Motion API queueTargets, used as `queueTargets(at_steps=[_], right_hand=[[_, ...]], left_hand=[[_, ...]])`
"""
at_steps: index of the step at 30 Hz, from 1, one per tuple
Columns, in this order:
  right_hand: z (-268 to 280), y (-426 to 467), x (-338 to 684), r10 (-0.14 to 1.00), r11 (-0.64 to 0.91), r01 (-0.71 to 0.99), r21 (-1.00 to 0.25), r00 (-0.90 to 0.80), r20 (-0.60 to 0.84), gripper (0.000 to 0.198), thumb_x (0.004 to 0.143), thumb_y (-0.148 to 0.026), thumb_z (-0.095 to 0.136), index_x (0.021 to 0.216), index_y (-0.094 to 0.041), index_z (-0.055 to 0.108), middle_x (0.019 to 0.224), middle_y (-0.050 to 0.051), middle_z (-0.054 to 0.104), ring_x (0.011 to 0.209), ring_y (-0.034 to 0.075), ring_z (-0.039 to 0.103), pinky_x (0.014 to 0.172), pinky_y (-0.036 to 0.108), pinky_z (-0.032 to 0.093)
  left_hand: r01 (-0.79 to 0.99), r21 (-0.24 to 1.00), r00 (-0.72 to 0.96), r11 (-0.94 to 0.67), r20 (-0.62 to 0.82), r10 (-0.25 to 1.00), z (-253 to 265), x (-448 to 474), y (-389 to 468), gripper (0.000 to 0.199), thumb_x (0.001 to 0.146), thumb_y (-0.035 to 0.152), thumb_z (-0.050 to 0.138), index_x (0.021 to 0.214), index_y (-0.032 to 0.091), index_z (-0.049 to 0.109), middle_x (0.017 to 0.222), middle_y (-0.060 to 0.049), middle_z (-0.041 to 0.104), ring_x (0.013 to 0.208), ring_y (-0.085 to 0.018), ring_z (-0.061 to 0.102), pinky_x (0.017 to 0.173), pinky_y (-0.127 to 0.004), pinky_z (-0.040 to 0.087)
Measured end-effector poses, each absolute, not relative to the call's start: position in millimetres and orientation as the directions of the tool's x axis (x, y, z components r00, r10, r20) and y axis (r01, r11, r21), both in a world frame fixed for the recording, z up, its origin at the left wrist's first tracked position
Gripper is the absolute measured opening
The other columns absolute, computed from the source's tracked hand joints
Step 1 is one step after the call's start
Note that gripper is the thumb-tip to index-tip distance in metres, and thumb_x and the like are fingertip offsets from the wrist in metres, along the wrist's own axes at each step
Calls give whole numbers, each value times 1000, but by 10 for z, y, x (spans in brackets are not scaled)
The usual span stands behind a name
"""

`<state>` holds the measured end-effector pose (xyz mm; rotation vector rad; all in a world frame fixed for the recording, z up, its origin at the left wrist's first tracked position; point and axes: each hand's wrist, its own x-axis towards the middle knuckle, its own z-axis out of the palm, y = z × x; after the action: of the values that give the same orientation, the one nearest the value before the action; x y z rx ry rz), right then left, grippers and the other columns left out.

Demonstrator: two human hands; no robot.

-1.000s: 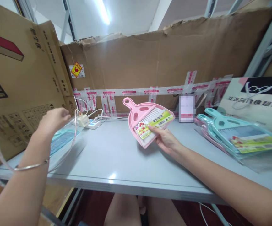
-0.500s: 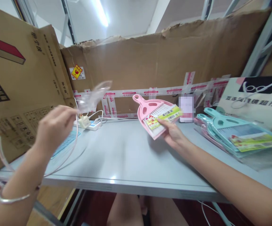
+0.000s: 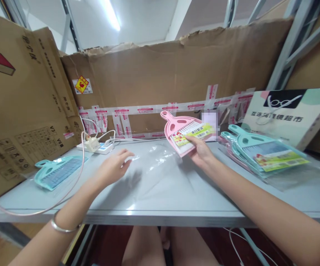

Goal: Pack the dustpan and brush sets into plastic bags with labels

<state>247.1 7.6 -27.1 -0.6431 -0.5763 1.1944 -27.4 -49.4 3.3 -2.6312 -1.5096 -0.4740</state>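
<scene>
A pink dustpan with a small white-bristled brush (image 3: pixel 186 129) set in it is held over the table by my right hand (image 3: pixel 201 151), thumb on the yellow-green label. My left hand (image 3: pixel 115 167) hovers above the tabletop with thumb and fingers apart, holding nothing. Just right of its fingertips a clear plastic bag (image 3: pixel 162 166) lies spread on the table. A turquoise dustpan and brush set (image 3: pixel 57 171) rests at the left. On the right is a pile of bagged sets (image 3: pixel 262 147), turquoise on top with pink below.
A power strip with plugs (image 3: pixel 99 146) sits at the back left, its cable (image 3: pixel 78 181) looping over the front edge. Cardboard boxes (image 3: pixel 149 74) wall the back and left. A printed box (image 3: pixel 284 114) and a pixelated screen (image 3: pixel 210 123) stand behind the right-hand pile.
My left hand has moved right and down from near the plugs. The plastic bag it held is now on the table, released. My right hand keeps hold of the pink set.
</scene>
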Motion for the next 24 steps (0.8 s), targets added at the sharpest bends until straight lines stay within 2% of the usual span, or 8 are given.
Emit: queueTargets(at_steps=[2,4,8,11,14,18,21,24], right_hand=[[-268,68,2469,960,235,-652,-721,272,66,30,59,-5,65,84,-20,58,83,-2,70,75,14,66,70,27,57],[-268,59,2467,959,232,-652,-722,277,58,32,59,-5,65,85,-20,58,82,-3,70,75,15,66,70,28,57],[-240,39,2468,960,216,-655,-724,279,34,33,61,-4,62,89,-21,57,81,-4,70,74,13,66,69,26,57],[-179,-11,2466,975,172,-654,-736,222,30,30,63,-4,61,90,-19,58,83,-1,71,75,15,67,72,29,56],[-113,-111,2456,996,94,-611,-786,65,68,30,64,-5,61,91,-17,60,84,2,71,76,18,67,75,33,56],[-90,-237,2435,980,-11,-419,-908,-185,74,34,64,-4,62,96,-17,60,90,4,71,77,19,67,75,34,55],[-135,-265,2405,973,-70,-271,-960,-233,-6,33,64,-4,63,95,-15,60,90,6,71,75,19,67,78,35,54],[-192,-269,2344,970,-104,-213,-971,-238,-52,34,65,-5,62,97,-14,60,95,8,70,78,19,67,82,35,52]], left_hand=[[856,89,478,-510,245,844,83,-85,-556,39,83,44,40,109,19,56,108,-10,57,76,-21,60,68,-32,44],[856,6,511,-517,141,848,88,82,-590,44,77,49,48,106,19,58,106,-11,57,80,-25,60,64,-31,43],[863,-100,502,-495,60,863,42,153,-532,18,72,28,53,84,20,64,89,-8,64,75,-22,60,56,-26,40],[905,-117,423,-410,137,896,50,32,-397,20,75,17,44,75,19,64,79,-8,66,70,-20,60,57,-26,39],[951,-137,305,-278,252,918,103,-91,-241,24,76,16,40,76,16,64,78,-11,66,75,-23,61,62,-29,41],[982,-129,175,-136,369,913,176,-177,-91,24,76,15,40,78,13,64,81,-15,66,78,-27,62,64,-32,43],[988,-113,140,-101,437,889,196,-168,-57,24,78,15,39,79,13,64,84,-16,67,81,-29,62,66,-34,44],[985,-114,166,-126,480,861,183,-66,-87,25,81,15,38,80,13,63,83,-15,67,82,-27,62,68,-33,43]])
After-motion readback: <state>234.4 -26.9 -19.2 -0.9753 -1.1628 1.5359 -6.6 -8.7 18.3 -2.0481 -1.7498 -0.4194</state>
